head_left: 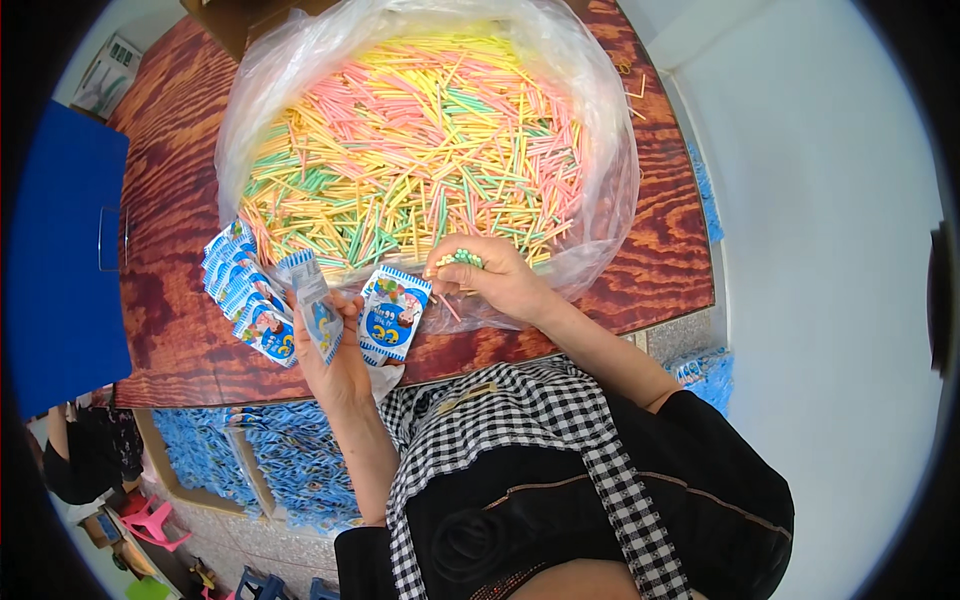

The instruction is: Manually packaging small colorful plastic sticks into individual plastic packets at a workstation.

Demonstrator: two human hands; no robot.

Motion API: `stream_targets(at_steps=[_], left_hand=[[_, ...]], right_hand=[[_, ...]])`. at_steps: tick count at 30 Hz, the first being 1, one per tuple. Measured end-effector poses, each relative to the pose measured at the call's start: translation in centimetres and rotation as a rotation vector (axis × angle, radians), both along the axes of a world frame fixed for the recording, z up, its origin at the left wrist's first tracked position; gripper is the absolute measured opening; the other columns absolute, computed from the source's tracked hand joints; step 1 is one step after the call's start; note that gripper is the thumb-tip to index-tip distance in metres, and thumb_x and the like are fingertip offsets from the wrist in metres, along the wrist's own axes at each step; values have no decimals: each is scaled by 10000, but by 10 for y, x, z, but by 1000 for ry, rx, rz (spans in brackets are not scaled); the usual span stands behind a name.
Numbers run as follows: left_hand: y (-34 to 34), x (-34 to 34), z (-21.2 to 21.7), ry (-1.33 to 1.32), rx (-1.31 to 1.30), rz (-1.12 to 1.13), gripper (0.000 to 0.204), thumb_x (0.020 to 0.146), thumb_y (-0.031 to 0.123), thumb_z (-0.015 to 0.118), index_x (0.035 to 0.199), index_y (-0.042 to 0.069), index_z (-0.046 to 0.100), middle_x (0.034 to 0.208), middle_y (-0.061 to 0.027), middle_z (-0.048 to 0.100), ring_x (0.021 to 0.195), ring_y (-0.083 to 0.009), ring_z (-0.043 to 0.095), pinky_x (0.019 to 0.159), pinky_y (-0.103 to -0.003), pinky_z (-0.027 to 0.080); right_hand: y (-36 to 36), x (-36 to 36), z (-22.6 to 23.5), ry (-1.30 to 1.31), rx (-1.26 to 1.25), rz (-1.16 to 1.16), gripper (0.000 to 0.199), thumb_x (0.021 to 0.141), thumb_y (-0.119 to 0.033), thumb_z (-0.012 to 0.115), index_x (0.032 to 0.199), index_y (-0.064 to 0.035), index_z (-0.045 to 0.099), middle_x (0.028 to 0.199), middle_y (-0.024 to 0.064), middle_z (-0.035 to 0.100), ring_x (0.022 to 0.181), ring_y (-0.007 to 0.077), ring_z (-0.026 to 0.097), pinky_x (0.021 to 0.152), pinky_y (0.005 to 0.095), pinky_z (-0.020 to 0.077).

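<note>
Pinching a bundle of pastel sticks (462,258) in the right hand (507,282) and gripping a blue-and-white packet (321,322) in the left hand (338,368) over the table (165,250), seemingly yet to pack that bundle, with a large heap (420,140) left in the clear bag (614,190) beyond.

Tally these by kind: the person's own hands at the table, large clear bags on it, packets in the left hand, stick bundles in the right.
Own hands: 2, left hand and right hand
Large clear bag: 1
Packet in the left hand: 1
Stick bundle in the right hand: 1
Total: 5
</note>
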State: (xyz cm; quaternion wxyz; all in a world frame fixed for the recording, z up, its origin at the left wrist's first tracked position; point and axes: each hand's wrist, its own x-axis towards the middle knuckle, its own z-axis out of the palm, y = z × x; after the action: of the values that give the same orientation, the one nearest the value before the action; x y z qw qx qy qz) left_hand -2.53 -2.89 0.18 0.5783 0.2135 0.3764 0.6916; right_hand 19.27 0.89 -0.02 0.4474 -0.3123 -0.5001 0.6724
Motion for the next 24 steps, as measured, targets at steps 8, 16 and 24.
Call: stream_targets(at_steps=[8, 16, 24], left_hand=[[8, 7, 1, -3, 29, -44, 265, 950, 239, 527, 1036, -8, 566, 915, -101, 611, 850, -195, 610, 863, -372, 520], [5, 0, -11, 34, 32, -102, 361, 930, 316, 563, 1077, -14, 563, 982, -104, 568, 882, -199, 564, 918, -381, 481], [9, 12, -1, 25, -15, -53, 227, 980, 203, 480, 1020, 5, 584, 899, -90, 625, 842, -180, 613, 868, -369, 514]], right_hand=[[1, 2, 1, 10, -1, -14, 116, 947, -93, 552, 996, -9, 616, 806, 16, 600, 730, 76, 565, 633, 227, 466], [3, 7, 2, -8, -88, 3, 110, 938, -88, 561, 989, -8, 616, 898, 32, 624, 810, 90, 615, 731, 230, 508], [2, 7, -2, -4, -44, -27, 126, 945, -112, 561, 995, -10, 616, 855, 27, 629, 759, 77, 594, 678, 223, 487]])
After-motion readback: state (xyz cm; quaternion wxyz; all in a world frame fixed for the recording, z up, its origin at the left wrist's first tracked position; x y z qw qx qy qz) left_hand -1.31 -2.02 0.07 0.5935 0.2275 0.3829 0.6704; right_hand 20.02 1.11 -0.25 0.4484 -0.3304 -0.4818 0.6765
